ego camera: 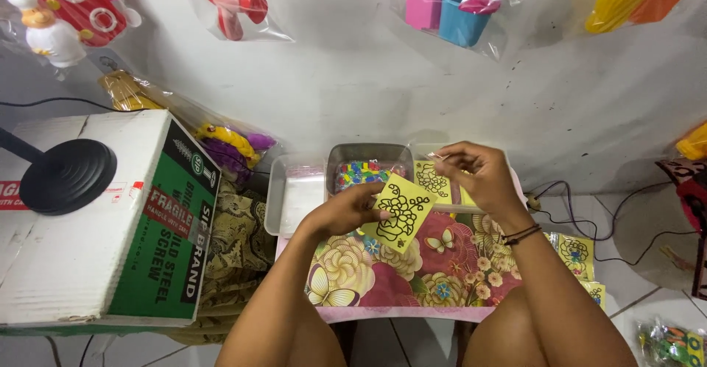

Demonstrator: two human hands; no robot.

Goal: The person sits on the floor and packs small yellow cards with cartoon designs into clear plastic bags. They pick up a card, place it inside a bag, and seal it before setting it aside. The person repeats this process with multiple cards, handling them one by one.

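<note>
My left hand (352,208) holds a small yellow card (398,214) printed with a black flower outline, tilted above a floral-patterned cloth (412,278). My right hand (475,175) is raised just right of it, fingers pinched on a thin pale stick near its tip; a black band circles that wrist. Behind the hands sits a clear plastic tray (368,162) holding colourful small pieces, and a second yellow outline card (429,179) lies beside it.
A large white and green cardboard box (125,219) with a black round stand base (68,177) fills the left. A clear empty tray (291,194) lies beside it. Bagged toys hang on the wall (353,79). More yellow cards (574,253) and cables lie at right.
</note>
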